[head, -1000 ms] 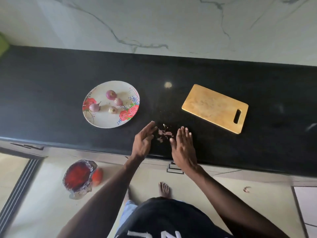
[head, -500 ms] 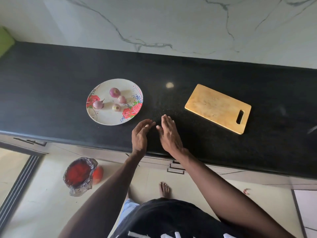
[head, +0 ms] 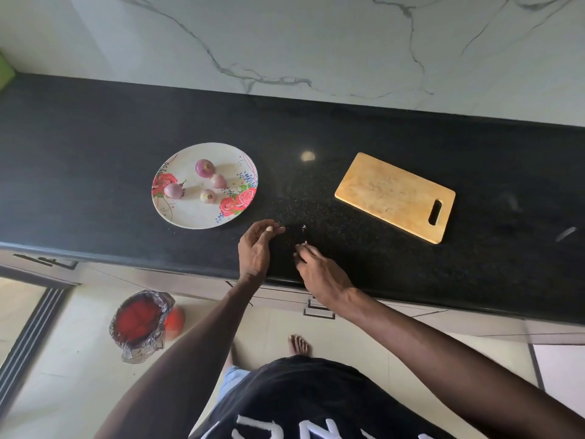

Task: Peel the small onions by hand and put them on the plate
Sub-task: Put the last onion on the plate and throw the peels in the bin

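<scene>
Four small onions (head: 205, 185) sit peeled on the flowered plate (head: 190, 217), left of centre in the frame, so the task looks all but finished and this is the tidying after it. Both hands are low at the counter's near edge, below and right of the plate. The left hand (head: 256, 248) stands cupped on its edge, fingers curled, and I cannot tell whether it grasps any scraps. The right hand (head: 319, 270) lies flat, fingers relaxed, grasping nothing, with a couple of pale skin flecks (head: 304, 228) just beyond its fingertips.

The risk I'd judge from here: the papery skins are light, and a sweep so near the counter (head: 95, 153) lip could send them over onto the floor, missing the lined bin (head: 139, 324) at lower left. A careless left elbow could also nudge the plate.

A second ago a small heap of pinkish skins lay between the two open hands; half a second ago the hands had closed together over it. Now they have parted and the heap is gone from sight. The cutting board (head: 392, 194) at right has not moved
</scene>
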